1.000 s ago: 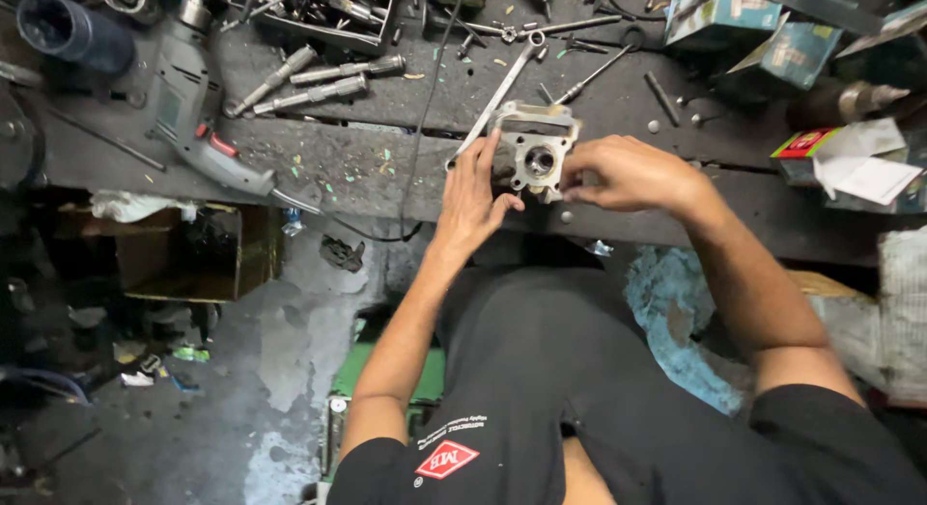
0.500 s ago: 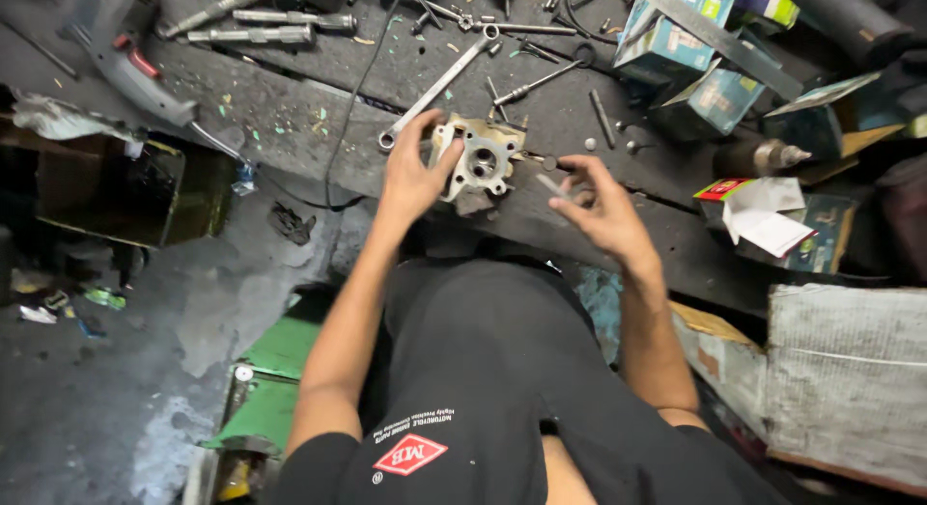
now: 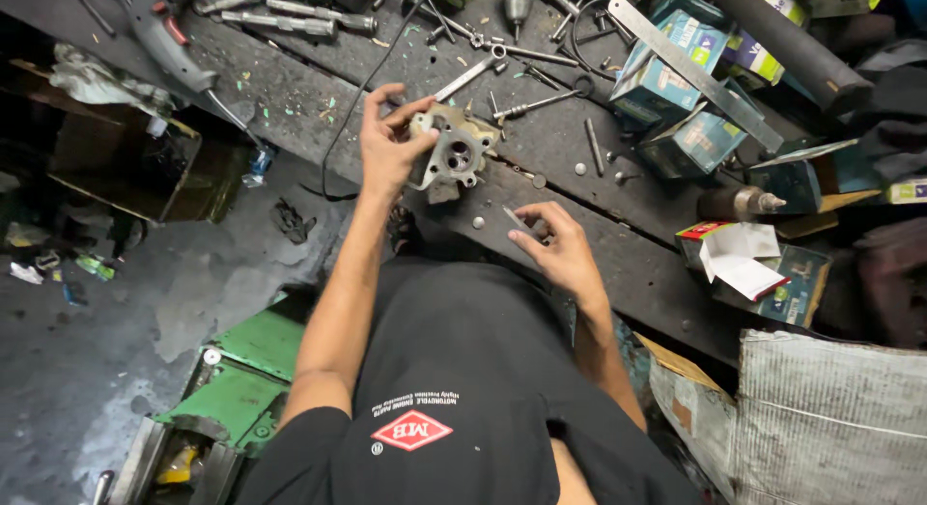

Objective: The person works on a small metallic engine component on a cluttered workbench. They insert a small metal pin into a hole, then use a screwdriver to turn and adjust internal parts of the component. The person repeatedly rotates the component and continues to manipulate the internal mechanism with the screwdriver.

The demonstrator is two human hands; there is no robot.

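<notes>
My left hand (image 3: 388, 143) grips the left side of a grey metal engine part (image 3: 454, 155) with a round bore, which rests on the dark wooden workbench (image 3: 618, 254). My right hand (image 3: 552, 242) lies lower right of the part, apart from it, pinching a thin flat metal strip (image 3: 516, 218) between thumb and fingers. A small round metal piece (image 3: 478, 222) lies on the bench between the part and my right hand.
Wrenches (image 3: 473, 75), long bolts (image 3: 290, 24) and a steel ruler (image 3: 695, 70) lie at the back of the bench. Blue-green cardboard boxes (image 3: 666, 80) stand at the right, a power drill (image 3: 164, 37) at the left. A green metal toolbox (image 3: 232, 389) sits on the floor below.
My right hand has let go of the engine part and drawn back toward me with the thin strip. My left hand stays on the part. The view has shifted.
</notes>
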